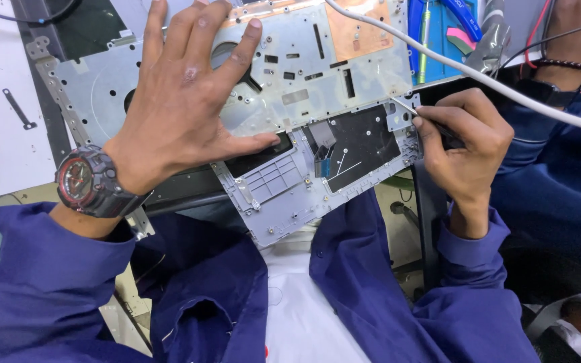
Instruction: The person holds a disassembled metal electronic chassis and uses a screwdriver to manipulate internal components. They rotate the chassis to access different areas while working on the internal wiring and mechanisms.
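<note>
An opened grey laptop base (284, 195) lies upside down across the table edge and my lap, its metal keyboard backplate (317, 74) showing. My left hand (183, 101) presses flat on the backplate with fingers spread; a dark wristwatch (89, 181) sits on that wrist. My right hand (462, 144) grips a thin screwdriver (408, 109), whose tip meets the right corner of the base near a small bracket.
A thick white cable (506, 91) crosses diagonally above my right hand. Blue-handled pliers (465, 20) and other tools lie on a blue tray at the top right. Another person's arm (566, 40) in a blue sleeve is at the far right.
</note>
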